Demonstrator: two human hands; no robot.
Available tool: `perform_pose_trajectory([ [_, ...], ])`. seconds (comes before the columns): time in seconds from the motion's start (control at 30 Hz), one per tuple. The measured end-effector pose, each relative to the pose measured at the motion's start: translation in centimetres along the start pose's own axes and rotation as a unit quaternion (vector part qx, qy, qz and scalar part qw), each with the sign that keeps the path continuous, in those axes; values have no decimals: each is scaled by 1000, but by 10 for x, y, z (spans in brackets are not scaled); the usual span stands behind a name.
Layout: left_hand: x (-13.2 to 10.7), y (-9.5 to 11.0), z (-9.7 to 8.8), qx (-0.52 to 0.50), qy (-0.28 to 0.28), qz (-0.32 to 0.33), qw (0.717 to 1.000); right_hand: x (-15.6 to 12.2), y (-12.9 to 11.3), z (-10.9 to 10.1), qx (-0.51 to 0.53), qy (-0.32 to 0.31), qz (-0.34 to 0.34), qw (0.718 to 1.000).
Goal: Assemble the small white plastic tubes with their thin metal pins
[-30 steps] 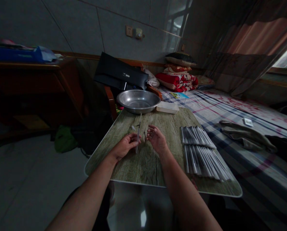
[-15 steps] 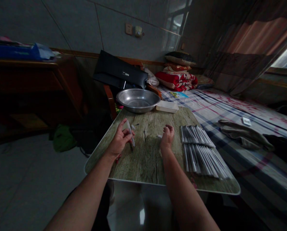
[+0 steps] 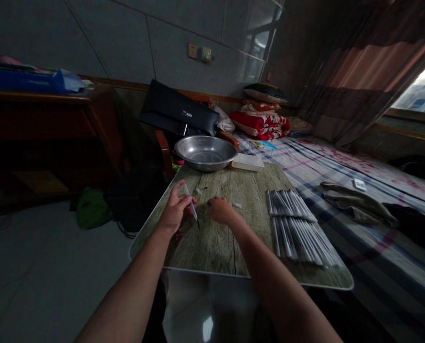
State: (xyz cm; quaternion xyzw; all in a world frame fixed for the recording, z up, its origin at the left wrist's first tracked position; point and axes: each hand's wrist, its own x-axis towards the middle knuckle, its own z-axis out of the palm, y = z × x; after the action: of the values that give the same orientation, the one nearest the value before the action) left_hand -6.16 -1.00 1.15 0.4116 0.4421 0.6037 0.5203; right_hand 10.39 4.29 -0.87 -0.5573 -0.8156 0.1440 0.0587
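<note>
My left hand (image 3: 174,212) is closed around a slim, whitish pen-like tube (image 3: 190,200), which slants with its lower end toward the table. A thin dark tip shows at that lower end. Low over the tabletop, just right of the tube, is my right hand (image 3: 221,209), its fingers drawn together and pointing left. Whatever it pinches is too small and dark to make out. A small clear-white piece (image 3: 198,191) lies beyond the left hand, and another small white piece (image 3: 238,206) lies right of the right hand. Dark reddish bits (image 3: 177,236) lie by my left wrist.
Two rows of slim white pen-like sticks (image 3: 298,238) lie at the table's right. A metal basin (image 3: 207,152) and a white plastic tray (image 3: 248,162) stand at the far edge. Beyond are a chair with a black case (image 3: 180,112) and a bed (image 3: 305,162).
My right hand has moved left, from beside the white piece toward my left hand, and turned its fingers down. My left hand still holds the tube. The view has shifted slightly.
</note>
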Motion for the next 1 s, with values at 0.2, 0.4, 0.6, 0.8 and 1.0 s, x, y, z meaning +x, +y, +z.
perform_pose_trajectory([
  [0.2, -1, 4, -1, 15, -32, -7, 999, 51, -5, -11, -1, 33, 24, 999],
  [0.4, -2, 3, 2, 9, -104, -19, 994, 73, -3, 3, 38, 66, 35, 997],
  [0.6, -4, 0, 5, 22, -156, -28, 987, 55, 14, 7, 132, 88, 16, 987],
  [0.8, -3, -5, 5, 75, -185, -26, 980, 9, 29, 2, 437, 66, -25, 897],
  [1.0, -4, -13, 4, 140, -196, -25, 970, -21, 29, 0, 769, 62, -31, 636],
])
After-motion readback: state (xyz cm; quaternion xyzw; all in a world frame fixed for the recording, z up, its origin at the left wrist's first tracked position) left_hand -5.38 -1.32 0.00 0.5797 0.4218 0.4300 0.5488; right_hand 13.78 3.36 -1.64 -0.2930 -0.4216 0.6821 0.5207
